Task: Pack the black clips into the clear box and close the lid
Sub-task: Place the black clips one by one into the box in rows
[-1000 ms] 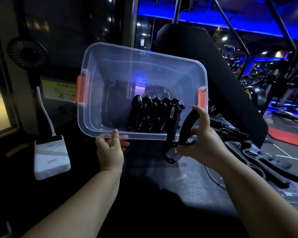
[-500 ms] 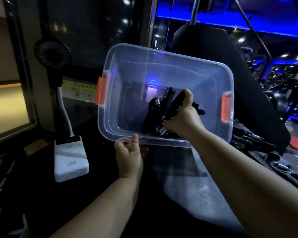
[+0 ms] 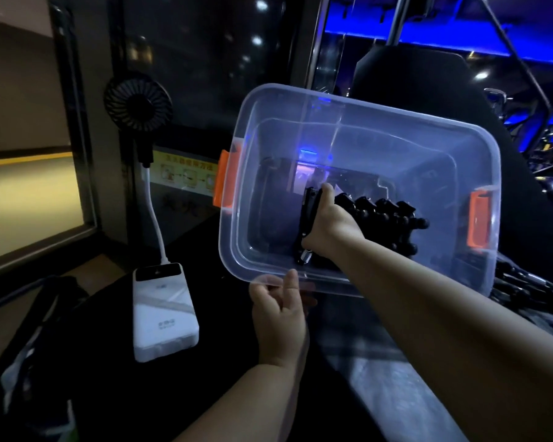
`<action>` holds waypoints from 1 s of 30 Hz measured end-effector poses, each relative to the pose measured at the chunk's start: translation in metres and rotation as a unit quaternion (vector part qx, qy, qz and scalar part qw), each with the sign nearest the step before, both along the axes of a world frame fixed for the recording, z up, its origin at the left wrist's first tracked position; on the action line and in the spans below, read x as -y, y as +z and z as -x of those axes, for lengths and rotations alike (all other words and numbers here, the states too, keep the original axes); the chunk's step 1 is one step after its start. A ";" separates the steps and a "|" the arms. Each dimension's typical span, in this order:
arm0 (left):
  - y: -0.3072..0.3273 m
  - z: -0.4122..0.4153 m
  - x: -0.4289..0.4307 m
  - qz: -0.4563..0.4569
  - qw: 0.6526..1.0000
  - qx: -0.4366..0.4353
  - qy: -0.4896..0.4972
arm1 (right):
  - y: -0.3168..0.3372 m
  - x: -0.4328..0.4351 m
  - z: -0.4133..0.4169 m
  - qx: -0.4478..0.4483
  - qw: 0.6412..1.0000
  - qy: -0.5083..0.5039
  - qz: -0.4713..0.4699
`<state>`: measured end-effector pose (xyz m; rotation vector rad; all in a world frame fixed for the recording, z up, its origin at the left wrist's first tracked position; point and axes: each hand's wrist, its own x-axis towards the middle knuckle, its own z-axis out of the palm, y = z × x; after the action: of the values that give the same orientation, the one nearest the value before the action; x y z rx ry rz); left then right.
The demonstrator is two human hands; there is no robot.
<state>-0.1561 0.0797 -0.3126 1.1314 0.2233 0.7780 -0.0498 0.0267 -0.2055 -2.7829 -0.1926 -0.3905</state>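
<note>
1. Box status: the clear box [image 3: 396,148] sits centre-right of the frame, tipped with its opening toward me. My left grip [image 3: 278,317] pinches its near rim at lower centre.
2. My right grip [image 3: 329,221] is inside the box, clenched round one black clip [image 3: 308,212]. The clip's spring end points at the near wall.
3. A row of clips [image 3: 390,218] stands packed side by side just right of the held one. I cannot tell whether they touch it.
4. Progress (my judgement): packing is partly done, and the held clip is not yet let go. What look like more loose clips [image 3: 517,288] lie outside the box at the right edge, so further loads are left.
5. Lid: none is in view. The orange latches [image 3: 224,178] at both ends are unfastened, so closing is not begun.
6. Writing: a yellow sticker [image 3: 186,173] behind the box, left of centre, carries characters and small pictures too blurred to read. The white power bank [image 3: 163,314] on the table at lower left bears a small mark, also illegible. No brand is readable on the box.
</note>
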 end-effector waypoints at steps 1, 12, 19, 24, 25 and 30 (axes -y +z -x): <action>0.000 0.000 0.001 0.003 1.000 0.004 -0.001 | 0.001 -0.002 -0.003 -0.001 1.000 -0.002 0.009; -0.001 0.001 0.001 -0.031 0.999 0.010 0.023 | -0.001 -0.013 -0.024 0.065 0.964 0.021 0.256; 0.000 0.002 0.001 -0.036 0.999 0.000 0.020 | -0.004 -0.004 -0.027 0.139 0.908 0.082 0.386; 0.000 0.002 0.001 -0.033 0.999 0.005 0.024 | -0.012 -0.006 -0.035 0.101 0.884 0.095 0.447; 0.000 0.003 0.001 -0.031 0.999 0.005 0.025 | -0.012 -0.008 -0.035 0.096 0.881 0.092 0.454; 0.003 0.004 0.002 -0.015 1.000 0.009 0.021 | -0.009 -0.012 -0.038 0.054 0.883 0.097 0.456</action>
<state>-0.1604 0.0777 -0.3096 1.1498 0.2216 0.8315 -0.0117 0.0385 -0.2140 -3.5952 -0.8795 -0.4960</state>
